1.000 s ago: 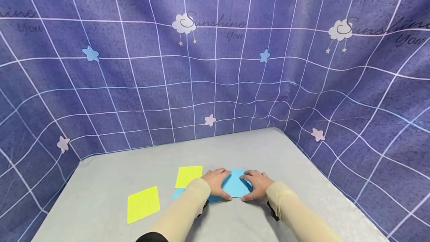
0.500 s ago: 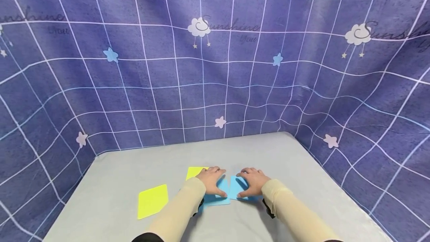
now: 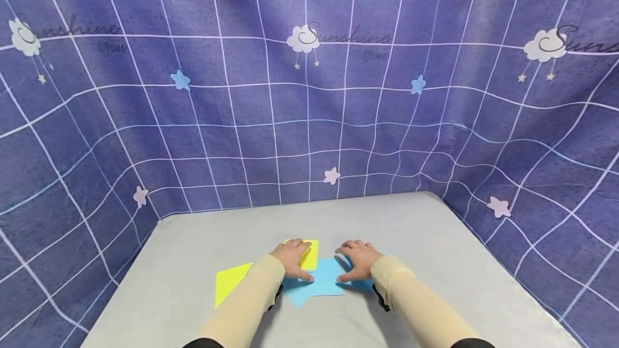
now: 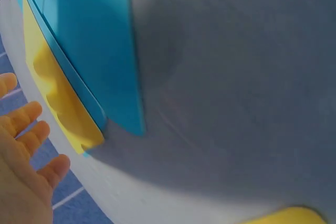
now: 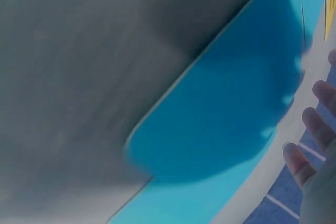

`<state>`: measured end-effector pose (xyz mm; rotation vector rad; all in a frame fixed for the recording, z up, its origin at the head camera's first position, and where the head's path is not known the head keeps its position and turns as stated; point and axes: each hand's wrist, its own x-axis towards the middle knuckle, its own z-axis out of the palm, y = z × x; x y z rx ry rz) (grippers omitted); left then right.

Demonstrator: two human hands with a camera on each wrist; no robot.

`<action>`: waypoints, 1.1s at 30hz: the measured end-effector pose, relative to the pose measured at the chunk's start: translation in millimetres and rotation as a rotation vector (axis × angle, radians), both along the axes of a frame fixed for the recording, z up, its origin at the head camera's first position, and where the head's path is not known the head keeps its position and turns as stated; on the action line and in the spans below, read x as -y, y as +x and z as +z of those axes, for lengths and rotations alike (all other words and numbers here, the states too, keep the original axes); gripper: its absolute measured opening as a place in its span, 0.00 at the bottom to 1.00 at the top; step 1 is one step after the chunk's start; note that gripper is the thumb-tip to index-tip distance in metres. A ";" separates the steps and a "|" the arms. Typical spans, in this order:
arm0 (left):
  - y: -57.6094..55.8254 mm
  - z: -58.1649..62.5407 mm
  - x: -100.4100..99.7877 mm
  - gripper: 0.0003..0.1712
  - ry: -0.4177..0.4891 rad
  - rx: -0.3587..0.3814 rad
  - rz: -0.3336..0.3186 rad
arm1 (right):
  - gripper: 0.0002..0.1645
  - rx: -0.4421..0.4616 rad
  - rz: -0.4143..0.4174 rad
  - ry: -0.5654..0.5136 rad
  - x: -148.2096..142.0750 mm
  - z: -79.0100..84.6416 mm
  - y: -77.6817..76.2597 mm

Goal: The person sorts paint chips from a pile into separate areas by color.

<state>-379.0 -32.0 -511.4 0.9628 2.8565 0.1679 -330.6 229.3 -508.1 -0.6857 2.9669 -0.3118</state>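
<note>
Thin blue cards (image 3: 326, 279) lie in an overlapping row on the grey table, one with a corner angled toward the front. My left hand (image 3: 292, 260) is spread over the left blue card and the near yellow card (image 3: 311, 255), which sits along the blue one's far edge. In the left wrist view its fingers (image 4: 32, 139) are loosely bent beside the yellow card (image 4: 60, 95), with nothing held. Over the right part of the row hovers my right hand (image 3: 359, 261), its fingers apart and its shadow on the blue card (image 5: 210, 114).
Another yellow card (image 3: 232, 279) lies to the left, partly behind my left sleeve. The grey tabletop (image 3: 377, 219) ends at a purple curtain (image 3: 251, 101) with stars and clouds, which closes off the back and sides.
Both hands have drifted left along the row, the left one now reaching over the yellow card. More of the middle blue card shows between them. The head view has turned left.
</note>
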 end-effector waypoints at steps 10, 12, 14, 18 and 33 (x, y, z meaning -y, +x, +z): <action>0.6 -17.9 5.0 0.60 0.049 0.013 -0.009 | 0.48 0.043 0.008 0.026 26.7 -1.6 -5.7; 1.8 -16.8 4.9 0.60 0.045 0.019 -0.007 | 0.50 0.044 0.013 0.030 31.9 -3.8 -8.1; 2.5 -14.4 4.6 0.59 0.047 0.029 -0.008 | 0.52 0.057 0.018 0.029 35.8 -7.9 -10.7; 0.6 -12.8 5.0 0.55 0.062 0.042 -0.010 | 0.54 0.076 0.030 0.036 41.9 -10.9 -12.2; 2.9 -8.0 18.1 0.53 0.070 0.015 0.062 | 0.49 0.048 0.040 0.075 63.5 -9.8 -14.3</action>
